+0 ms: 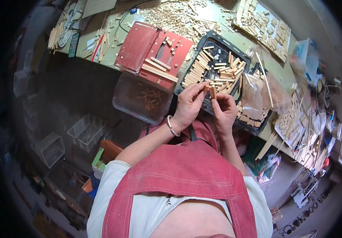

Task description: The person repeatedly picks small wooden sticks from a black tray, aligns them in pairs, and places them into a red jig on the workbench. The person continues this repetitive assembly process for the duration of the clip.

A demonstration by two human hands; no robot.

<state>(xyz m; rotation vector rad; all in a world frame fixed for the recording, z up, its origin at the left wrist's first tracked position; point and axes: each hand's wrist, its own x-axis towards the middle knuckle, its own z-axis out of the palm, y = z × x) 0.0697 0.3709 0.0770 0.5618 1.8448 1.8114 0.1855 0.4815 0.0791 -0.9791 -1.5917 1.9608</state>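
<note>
Both hands are up over the near edge of the black tray (218, 44), pinching the same small wood piece (211, 92) between them. Left hand (188, 105) closes thumb and fingertips on its upper end, right hand (224, 111) grips the lower part with curled fingers. Risk: the piece is short and the grip is fingertips only, so a slip would likely drop it into the tray's pile of wood strips (214, 71), where it would be hard to pick out from lookalikes, or off the table edge toward the lap. The clear tub (143, 99) of small cut bits sits just left of the left hand, overhanging the table edge, so an elbow bump could tip it. The piece itself is pale tan, short and blocky, roughly upright; it may be two bits pressed together, can't tell at this size.
</note>
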